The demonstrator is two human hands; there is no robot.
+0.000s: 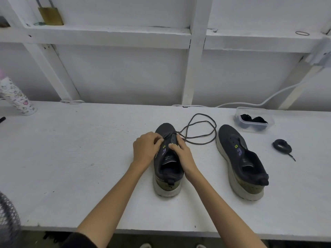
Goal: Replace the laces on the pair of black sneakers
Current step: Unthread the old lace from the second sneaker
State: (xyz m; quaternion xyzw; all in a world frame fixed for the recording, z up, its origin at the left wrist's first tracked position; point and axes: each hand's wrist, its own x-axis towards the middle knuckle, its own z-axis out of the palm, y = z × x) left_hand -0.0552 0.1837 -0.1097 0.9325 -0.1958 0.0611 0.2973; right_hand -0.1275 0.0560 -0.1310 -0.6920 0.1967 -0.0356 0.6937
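Forearms, two, bare, reach in over the near table edge (161, 231) and converge on the item in work.

Item in work: laced sneaker (167, 185), black upper, pale sole, upright on its sole at mid-table. Long axis runs near to far; the toe points at the back wall and the heel at the person. Left hand (146, 149): fingers curled, pinching the lace (198, 114) at the eyelets nearest the toe. Right hand (180, 151): fingers curled over the sneaker's right eyelet row, thumb on the tongue side, gripping it. Slack lace lies in loose loops on the table to the right of the toe.

Second sneaker (238, 158): right of the laced sneaker and apart from it, no lace threaded, toe away and angled slightly leftward.

Open room: broad bare table (89, 158) left of the laced sneaker and in front of its heel.

Further right of the laced sneaker: coiled black lace (282, 145); clear plastic container (268, 126) with dark contents, near the far edge.

Far left: patterned bottle (16, 97); mesh object (9, 221) at the near corner.

Surroundings: white-painted table, white framed wall (195, 68), white cable (268, 101) along its foot, brass padlock (51, 16) on the upper ledge.
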